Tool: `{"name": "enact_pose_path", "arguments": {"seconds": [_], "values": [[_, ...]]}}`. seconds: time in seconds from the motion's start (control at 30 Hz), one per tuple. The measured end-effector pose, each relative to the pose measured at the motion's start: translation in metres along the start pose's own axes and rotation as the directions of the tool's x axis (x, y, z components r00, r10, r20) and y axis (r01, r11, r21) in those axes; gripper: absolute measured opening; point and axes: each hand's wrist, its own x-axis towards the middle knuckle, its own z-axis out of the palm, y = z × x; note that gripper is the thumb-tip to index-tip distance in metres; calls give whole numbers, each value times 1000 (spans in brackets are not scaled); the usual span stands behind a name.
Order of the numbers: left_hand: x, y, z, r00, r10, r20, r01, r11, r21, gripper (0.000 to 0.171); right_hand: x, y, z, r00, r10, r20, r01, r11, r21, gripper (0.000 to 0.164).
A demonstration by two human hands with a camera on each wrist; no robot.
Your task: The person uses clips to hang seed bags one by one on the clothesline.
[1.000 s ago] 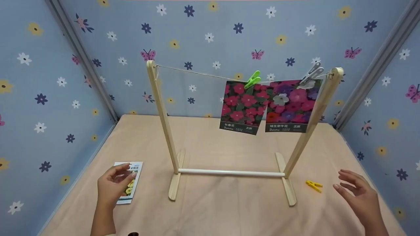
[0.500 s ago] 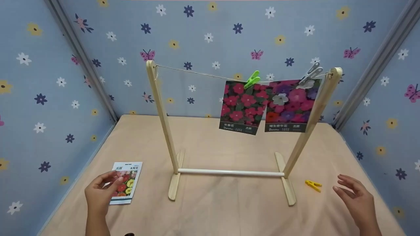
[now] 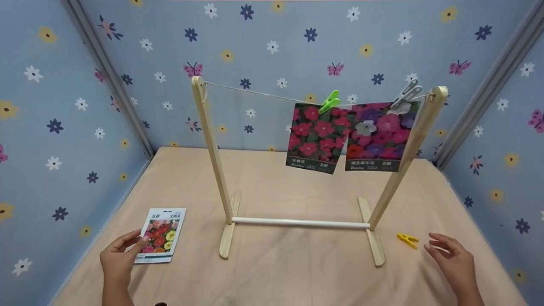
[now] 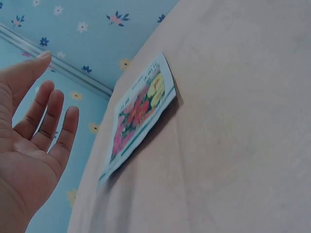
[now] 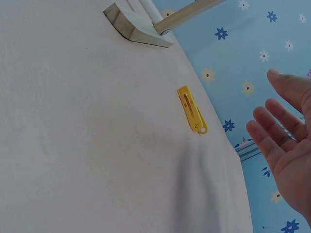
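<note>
My left hand hovers at the left edge of a white seed packet printed with red and yellow flowers; in the left wrist view its fingers are loosely bent and apart from the packet. To the right of the wooden stand, my right hand is held over the table, relaxed, with nothing in it. A yellow clothespin lies just left of that hand, and the right wrist view shows a gap between the clothespin and the fingers.
A wooden stand with a white crossbar holds a string. A green clothespin and a grey clothespin hold a red-flower card and a mixed-flower card on its right half. Flowered walls enclose the table.
My left hand has moved left and down, uncovering more of the seed packet. My right hand has shifted slightly left and down, nearer the yellow clothespin. The hanging cards stay in place.
</note>
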Motion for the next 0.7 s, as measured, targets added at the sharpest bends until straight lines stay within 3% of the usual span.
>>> {"name": "enact_pose_path", "arguments": {"seconds": [0.1,0.37,0.7], "values": [[1,-4,-5,999,-43,-2,44,997,63,44,2,4,2,1000,10,12,-10,1000,-11,47],[7,-20,-15,992,-120,-24,122,988,92,46,5,15,8,998,49,46,-50,998,27,53],[9,-33,-13,977,-203,-71,213,958,191,53,11,24,16,995,53,79,-52,999,-12,51]]}}
